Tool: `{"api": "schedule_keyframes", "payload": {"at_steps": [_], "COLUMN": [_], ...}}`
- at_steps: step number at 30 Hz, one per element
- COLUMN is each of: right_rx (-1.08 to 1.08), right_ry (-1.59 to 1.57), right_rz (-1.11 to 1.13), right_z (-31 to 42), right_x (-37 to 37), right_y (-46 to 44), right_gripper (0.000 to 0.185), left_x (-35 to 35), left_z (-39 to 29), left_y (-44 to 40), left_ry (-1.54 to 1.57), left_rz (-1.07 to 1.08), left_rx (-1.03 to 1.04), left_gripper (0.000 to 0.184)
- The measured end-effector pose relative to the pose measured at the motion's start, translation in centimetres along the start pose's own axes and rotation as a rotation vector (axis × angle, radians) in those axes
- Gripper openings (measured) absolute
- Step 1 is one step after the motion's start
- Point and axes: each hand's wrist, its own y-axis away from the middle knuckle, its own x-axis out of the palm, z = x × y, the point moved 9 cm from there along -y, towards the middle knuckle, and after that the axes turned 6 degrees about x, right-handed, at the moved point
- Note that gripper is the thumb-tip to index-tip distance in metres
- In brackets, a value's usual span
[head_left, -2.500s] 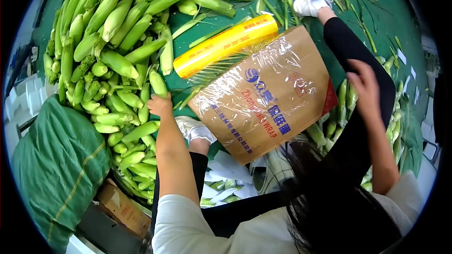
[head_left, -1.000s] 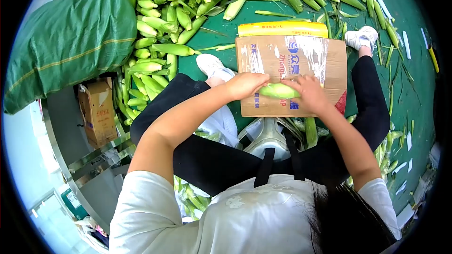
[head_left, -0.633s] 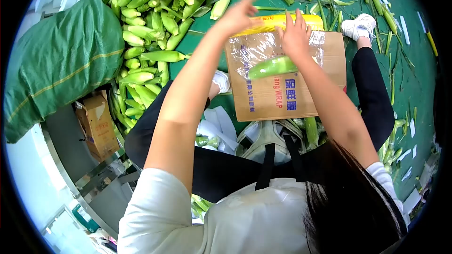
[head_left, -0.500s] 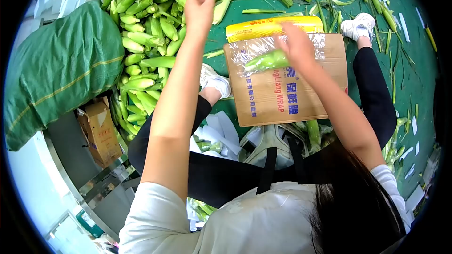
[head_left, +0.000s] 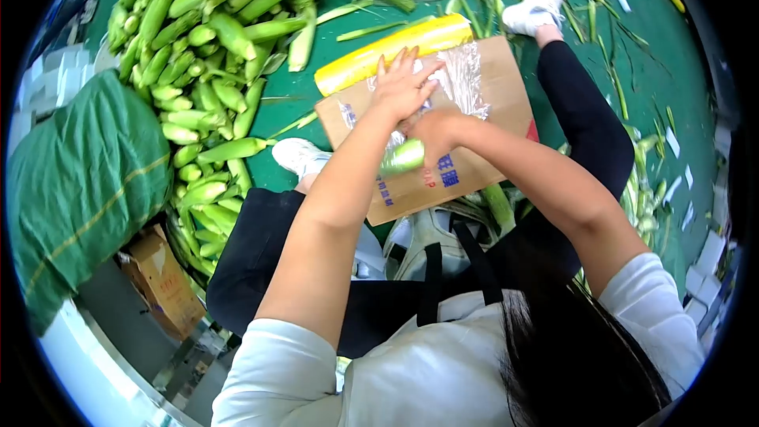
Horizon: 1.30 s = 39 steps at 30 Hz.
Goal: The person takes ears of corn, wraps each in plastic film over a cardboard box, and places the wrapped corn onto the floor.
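Observation:
A cardboard box (head_left: 506, 87) with printed lettering lies across my lap, with a yellow roll of cling film (head_left: 356, 66) along its far edge. Clear film (head_left: 465, 79) spreads from the roll over the cardboard. My left hand (head_left: 402, 88) is open over the film, its fingers spread toward the roll. Just below it, my right hand (head_left: 439, 131) is curled at a green ear of corn (head_left: 403, 156) on the board. Its fingertips are partly hidden behind my left hand and wrist.
A large heap of unwrapped corn (head_left: 198, 71) lies at the left and far side of the green floor (head_left: 632, 16). Beside it sits a full green sack (head_left: 91, 190), with a small carton (head_left: 162, 281) below. Loose husks and white strips lie at right.
My left hand has come down from the corn heap onto the film. The right hand and ear of corn have moved left and nearer my body. The whole view has shifted.

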Motion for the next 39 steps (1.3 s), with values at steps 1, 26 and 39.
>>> {"api": "schedule_keyframes", "payload": {"at_steps": [1,26,39], "right_rx": [-0.088,-0.250,1.441], "right_ry": [-0.019,-1.540,-0.406], "right_rz": [0.287,0.082,-1.435], "right_z": [0.6,3.9,-34.0], "right_x": [5.1,12.4,31.7], "right_y": [-0.9,27.6,57.7], "right_gripper": [0.068,0.070,0.051], "left_x": [-0.6,-13.2,-0.2], "left_z": [-0.6,-27.4,9.9], "left_y": [0.2,13.2,19.3], "left_ry": [-0.076,-0.040,1.339], "left_rz": [-0.013,0.269,-0.377], "left_rx": [0.004,0.451,-0.922], "left_gripper": [0.050,0.039,0.022]}}
